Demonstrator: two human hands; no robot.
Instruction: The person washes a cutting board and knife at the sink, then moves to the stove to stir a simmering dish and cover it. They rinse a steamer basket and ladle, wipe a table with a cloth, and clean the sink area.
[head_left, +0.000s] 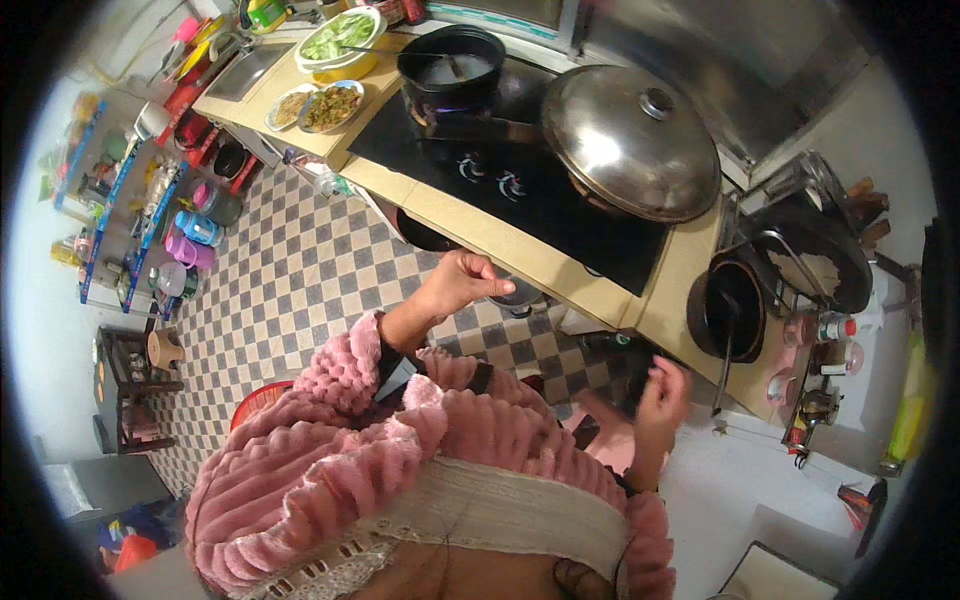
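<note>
My left hand (463, 286) is raised in front of me, short of the counter edge, fingers curled with the thumb against the index finger; nothing is visible in it. To the right, my right hand (664, 394) is near the counter's lower right edge, slightly blurred, its fingers bent; whether it holds something is unclear. Beyond them a black pot (452, 64) with whitish liquid and a utensil sits over a bluish flame on the black gas hob (517, 169). A large domed metal lid (630, 142) covers the right side of the hob.
Two plates of food (330, 106) and a white basket of sliced green vegetables (341, 41) stand left of the hob, near a sink (249, 71). A dark pan (726, 311) with a ladle lies at the right. Shelves (124, 217) line the left wall.
</note>
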